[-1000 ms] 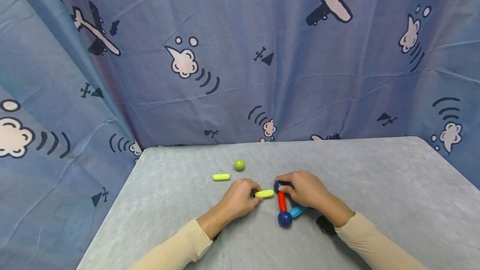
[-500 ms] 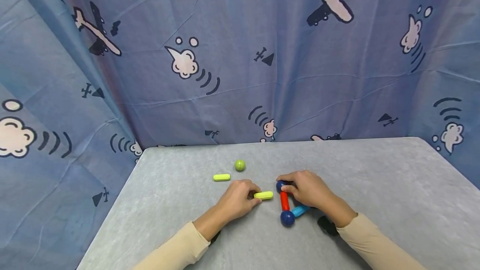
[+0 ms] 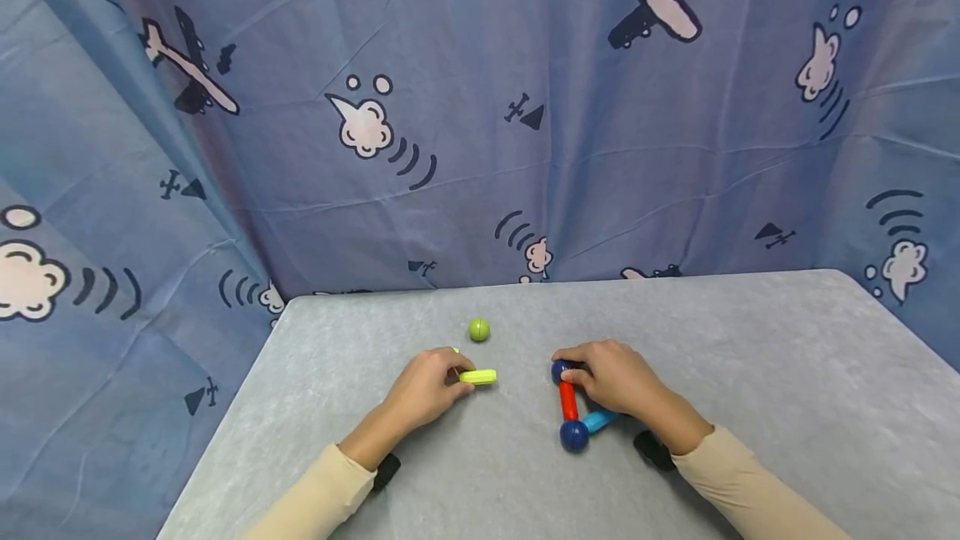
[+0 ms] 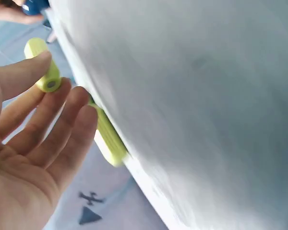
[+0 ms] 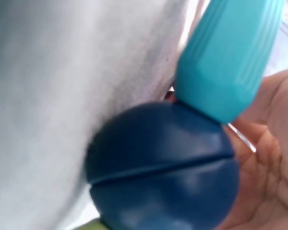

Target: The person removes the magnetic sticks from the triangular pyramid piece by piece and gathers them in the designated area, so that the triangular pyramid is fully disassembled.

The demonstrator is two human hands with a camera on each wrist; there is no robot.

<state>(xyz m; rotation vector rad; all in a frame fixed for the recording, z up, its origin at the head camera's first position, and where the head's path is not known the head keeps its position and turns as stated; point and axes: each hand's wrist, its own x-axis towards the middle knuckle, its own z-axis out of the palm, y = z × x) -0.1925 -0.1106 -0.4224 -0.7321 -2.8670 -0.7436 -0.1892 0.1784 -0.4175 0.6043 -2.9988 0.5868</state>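
Observation:
My left hand (image 3: 422,388) pinches a yellow-green rod (image 3: 478,377) by one end, between thumb and fingertips. A dark round spot marks the rod's near end in the left wrist view. A second yellow-green rod (image 4: 108,136) lies just behind those fingers, mostly hidden in the head view. My right hand (image 3: 618,377) grips a dark blue ball (image 3: 559,370) at the top of a joined piece. From that ball a red rod (image 3: 568,401) runs to another dark blue ball (image 3: 574,436), where a light blue rod (image 3: 602,420) leads under the right hand. A seamed blue ball (image 5: 163,163) fills the right wrist view.
A small green ball (image 3: 478,330) sits beyond the left hand on the grey cloth-covered table (image 3: 720,340). Behind the table's far edge hangs a blue curtain (image 3: 465,107) with airplane prints. Dark wrist devices show under both forearms.
My left hand, with its yellow-green rod, has moved left and slightly away, now overlapping the second rod. The right hand and the joined piece have stayed nearly in place.

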